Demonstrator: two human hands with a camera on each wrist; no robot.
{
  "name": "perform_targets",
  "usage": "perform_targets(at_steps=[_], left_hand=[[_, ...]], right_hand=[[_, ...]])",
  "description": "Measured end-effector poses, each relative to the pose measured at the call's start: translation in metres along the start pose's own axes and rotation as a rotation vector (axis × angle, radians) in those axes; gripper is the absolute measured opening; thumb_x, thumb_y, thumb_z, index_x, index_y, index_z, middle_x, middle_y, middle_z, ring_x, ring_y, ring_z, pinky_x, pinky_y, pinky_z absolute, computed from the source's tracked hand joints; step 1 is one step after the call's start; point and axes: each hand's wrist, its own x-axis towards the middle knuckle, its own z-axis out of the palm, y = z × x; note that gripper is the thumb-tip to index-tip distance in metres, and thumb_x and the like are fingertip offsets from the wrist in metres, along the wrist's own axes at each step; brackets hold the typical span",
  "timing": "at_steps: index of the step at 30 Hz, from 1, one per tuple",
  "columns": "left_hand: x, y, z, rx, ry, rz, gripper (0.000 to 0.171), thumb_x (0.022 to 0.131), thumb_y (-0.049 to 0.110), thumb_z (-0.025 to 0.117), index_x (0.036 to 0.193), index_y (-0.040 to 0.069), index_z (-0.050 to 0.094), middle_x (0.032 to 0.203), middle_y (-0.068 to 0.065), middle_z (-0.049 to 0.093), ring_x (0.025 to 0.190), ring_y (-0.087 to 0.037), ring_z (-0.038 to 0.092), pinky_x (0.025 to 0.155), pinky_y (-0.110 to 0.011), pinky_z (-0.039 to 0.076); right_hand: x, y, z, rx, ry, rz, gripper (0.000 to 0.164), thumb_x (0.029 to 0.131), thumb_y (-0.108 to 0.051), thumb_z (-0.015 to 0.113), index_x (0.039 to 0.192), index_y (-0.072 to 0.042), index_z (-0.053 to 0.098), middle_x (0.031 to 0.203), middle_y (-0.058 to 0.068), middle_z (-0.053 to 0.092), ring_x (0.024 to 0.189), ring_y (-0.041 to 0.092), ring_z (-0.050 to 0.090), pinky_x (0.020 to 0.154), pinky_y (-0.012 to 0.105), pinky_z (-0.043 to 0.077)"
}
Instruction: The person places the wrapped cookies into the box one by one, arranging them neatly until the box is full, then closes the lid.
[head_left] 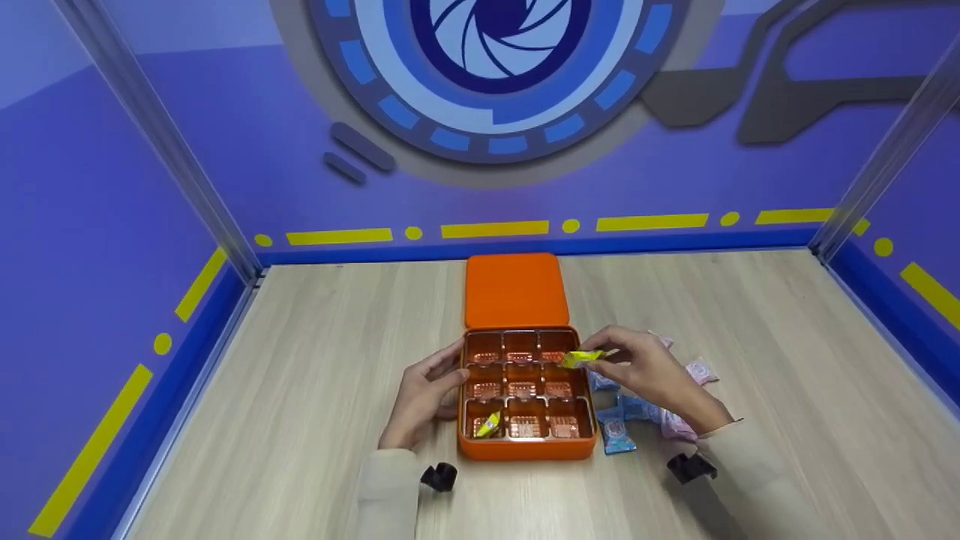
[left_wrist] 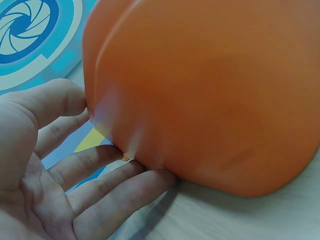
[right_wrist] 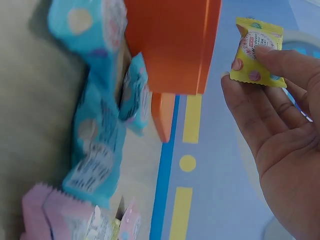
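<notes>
A square orange box (head_left: 526, 450) with a nine-compartment insert sits on the table. My left hand (head_left: 421, 397) grips its left side, thumb at the rim; in the left wrist view the fingertips meet the edge of the orange wall (left_wrist: 215, 100). Between thumb and fingers, my right hand (head_left: 637, 367) pinches a yellow-wrapped candy (head_left: 583, 358) over the box's right edge, near the back right compartment. The printed yellow wrapper (right_wrist: 257, 52) shows clearly in the right wrist view. Another yellow candy (head_left: 488, 425) lies in the front left compartment.
The orange lid (head_left: 516, 291) lies flat behind the box. Right of the box are several loose candies, including a blue one (head_left: 616, 433) and a pink one (head_left: 701, 370), some partly hidden under my right hand. Printed blue-purple panels (head_left: 420, 202) enclose the table's back and sides.
</notes>
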Motion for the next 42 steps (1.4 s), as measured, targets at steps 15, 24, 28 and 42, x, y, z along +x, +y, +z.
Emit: perform_targets(at_steps=[15, 24, 28, 42], left_hand=[[-0.001, -0.002, 0.001, -0.022, -0.002, 0.029, 0.056, 0.098, 0.006, 0.074, 0.152, 0.008, 0.06, 0.157, -0.019, 0.052, 0.145, -0.037, 0.048, 0.095, -0.043, 0.059], [0.001, -0.002, 0.001, -0.002, -0.004, 0.034, 0.056, 0.098, 0.008, 0.075, 0.152, 0.01, 0.06, 0.156, -0.018, 0.053, 0.143, -0.037, 0.051, 0.096, -0.042, 0.059], [0.001, -0.002, 0.0, -0.016, -0.004, 0.014, 0.057, 0.098, 0.008, 0.076, 0.152, 0.011, 0.06, 0.156, -0.017, 0.053, 0.14, -0.037, 0.054, 0.082, -0.044, 0.064], [0.0, -0.001, 0.001, 0.05, -0.014, 0.081, 0.054, 0.1, 0.009, 0.074, 0.152, 0.008, 0.06, 0.155, -0.017, 0.054, 0.146, -0.035, 0.048, 0.107, -0.036, 0.051]], right_hand=[[0.007, -0.016, 0.012, 0.037, -0.136, -0.044, 0.023, 0.096, -0.002, 0.078, 0.117, -0.013, 0.074, 0.112, 0.002, 0.073, 0.1, 0.024, 0.073, 0.089, 0.033, 0.062], [0.011, -0.022, 0.019, 0.0, -0.186, -0.056, 0.029, 0.095, 0.003, 0.078, 0.116, -0.016, 0.075, 0.112, -0.001, 0.073, 0.1, 0.02, 0.071, 0.089, 0.036, 0.062], [0.013, -0.025, 0.022, 0.014, -0.218, -0.062, 0.029, 0.095, 0.004, 0.077, 0.116, -0.016, 0.075, 0.111, -0.001, 0.074, 0.096, 0.018, 0.07, 0.087, 0.036, 0.063], [0.017, -0.034, 0.029, -0.01, -0.258, -0.089, 0.023, 0.096, -0.003, 0.078, 0.115, -0.017, 0.076, 0.113, -0.005, 0.074, 0.104, 0.018, 0.068, 0.095, 0.041, 0.06]])
